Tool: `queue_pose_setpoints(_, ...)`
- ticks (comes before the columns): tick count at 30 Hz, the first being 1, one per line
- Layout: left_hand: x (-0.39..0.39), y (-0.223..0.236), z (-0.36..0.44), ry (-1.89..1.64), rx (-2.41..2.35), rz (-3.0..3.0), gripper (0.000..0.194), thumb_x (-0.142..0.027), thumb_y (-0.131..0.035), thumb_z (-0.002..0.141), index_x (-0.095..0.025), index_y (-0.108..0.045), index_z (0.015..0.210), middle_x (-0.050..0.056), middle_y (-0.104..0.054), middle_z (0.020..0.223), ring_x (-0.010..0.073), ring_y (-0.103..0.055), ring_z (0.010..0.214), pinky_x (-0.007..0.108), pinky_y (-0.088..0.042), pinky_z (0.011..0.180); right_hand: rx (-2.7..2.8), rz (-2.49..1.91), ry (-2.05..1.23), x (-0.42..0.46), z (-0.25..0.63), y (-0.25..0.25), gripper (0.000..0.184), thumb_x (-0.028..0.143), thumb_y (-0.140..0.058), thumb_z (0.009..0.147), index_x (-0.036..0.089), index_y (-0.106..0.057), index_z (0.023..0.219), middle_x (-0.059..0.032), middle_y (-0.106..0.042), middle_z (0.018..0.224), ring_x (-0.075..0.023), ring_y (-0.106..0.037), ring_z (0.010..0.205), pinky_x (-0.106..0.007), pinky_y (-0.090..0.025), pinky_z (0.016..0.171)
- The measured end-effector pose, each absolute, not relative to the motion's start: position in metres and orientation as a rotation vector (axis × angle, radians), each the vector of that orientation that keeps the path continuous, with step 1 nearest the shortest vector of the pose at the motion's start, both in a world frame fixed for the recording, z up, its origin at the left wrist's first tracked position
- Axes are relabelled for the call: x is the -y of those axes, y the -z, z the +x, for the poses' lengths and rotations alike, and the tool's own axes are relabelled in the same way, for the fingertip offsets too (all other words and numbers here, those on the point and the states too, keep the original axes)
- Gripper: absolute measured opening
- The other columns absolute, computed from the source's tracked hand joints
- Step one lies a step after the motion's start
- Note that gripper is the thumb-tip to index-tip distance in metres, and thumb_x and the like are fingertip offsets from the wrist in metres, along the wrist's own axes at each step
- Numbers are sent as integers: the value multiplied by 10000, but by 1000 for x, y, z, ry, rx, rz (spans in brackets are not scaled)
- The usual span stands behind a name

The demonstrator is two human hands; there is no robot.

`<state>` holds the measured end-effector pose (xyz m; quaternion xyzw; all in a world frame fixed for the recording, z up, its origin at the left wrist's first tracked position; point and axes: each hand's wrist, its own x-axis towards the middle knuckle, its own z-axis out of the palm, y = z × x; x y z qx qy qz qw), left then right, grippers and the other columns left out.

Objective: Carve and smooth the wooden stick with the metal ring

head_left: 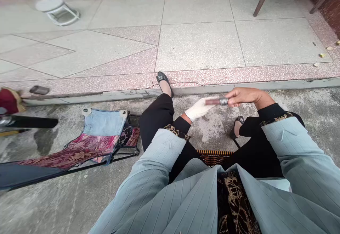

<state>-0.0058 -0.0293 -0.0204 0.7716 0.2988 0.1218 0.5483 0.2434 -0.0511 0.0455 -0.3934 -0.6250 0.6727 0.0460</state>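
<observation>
My left hand [198,109] wears a white knit glove and reaches over the concrete between my knees. Its fingertips are blurred, and I cannot tell whether they are curled or straight. My right hand [243,96] is bare, its fingers closed on a short brown stick-like handle [211,102] with a silver, wire-like winding [224,101] near my fingertips. The handle's brown end overlaps the gloved fingers in view; whether they touch is unclear. Just under the glove is a small dark sliver [205,118] too indistinct to name.
A folding recliner [90,145] with patterned cloth stands on my left. Ahead runs a raised tiled step [199,46], with my left shoe [162,78] at its edge. A white stool [57,9] is far left. Another person's red shoe [9,101] shows at the left edge.
</observation>
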Motion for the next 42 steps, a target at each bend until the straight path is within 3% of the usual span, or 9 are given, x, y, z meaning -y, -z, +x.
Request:
queue_pose_setpoints(6,48,31,8,-249,-563,1691,369,-430,-378,985,-164,-634,964,-9,-552,695,96,-484,585,221,-392,578,1473,-1584,-1538,46,256,-52,318,458,-695,819,145,-644,790,-16,-572,683,-89,-443,563,-241,-346,539)
queue_pose_setpoints(13,48,18,6,-50,-613,2295,326,-359,-406,971,-186,-682,951,35,-672,834,168,-606,768,266,-407,714,2313,-2237,-933,40,225,-26,283,373,-567,909,152,-731,973,-95,-667,841,-198,-576,743,-299,-353,625)
queue_pose_setpoints(15,45,14,3,3,-651,2412,332,-375,-409,971,-197,-689,964,42,-685,842,179,-614,764,268,-398,700,2555,-2178,-1104,44,218,-24,234,332,-600,891,148,-739,931,-102,-677,842,-192,-576,724,-299,-354,628)
queue_pose_setpoints(20,39,6,-11,-100,-661,2400,323,-355,-415,967,-183,-687,991,53,-699,876,188,-628,799,276,-425,733,2379,-1406,-2189,59,222,-38,243,370,-682,836,139,-726,899,-2,-604,658,-108,-494,573,-255,-366,589)
queue_pose_setpoints(24,46,7,-19,-238,-751,2098,384,-392,-385,978,-142,-640,1122,65,-686,898,182,-630,770,290,-466,714,1926,-1144,-1986,71,233,-54,412,514,-708,803,131,-698,952,18,-590,696,-73,-452,565,-229,-349,557)
queue_pose_setpoints(29,64,15,-13,-146,-646,2110,373,-396,-351,1002,-169,-643,958,31,-682,887,158,-627,812,267,-462,781,1568,-1411,-1639,76,234,-47,414,554,-668,825,147,-616,771,14,-547,659,-70,-417,535,-235,-335,522)
queue_pose_setpoints(37,77,23,-6,74,-667,2489,349,-377,-381,1000,-191,-670,948,52,-702,881,187,-641,819,266,-421,714,2263,-2143,-1159,69,211,-27,249,366,-568,907,156,-692,858,-56,-640,738,-162,-551,670,-289,-344,603)
queue_pose_setpoints(40,77,21,-8,100,-672,2536,317,-353,-402,991,-201,-680,985,49,-710,898,186,-646,822,262,-413,700,2608,-2117,-1281,71,206,-23,217,334,-611,868,141,-702,830,-82,-660,761,-178,-558,680,-301,-333,606)
queue_pose_setpoints(42,74,19,-11,80,-665,2543,305,-325,-407,987,-199,-684,1013,51,-714,922,189,-646,842,264,-417,714,2666,-1927,-1649,73,206,-23,204,325,-642,838,133,-707,813,-59,-645,705,-161,-542,643,-294,-352,613)
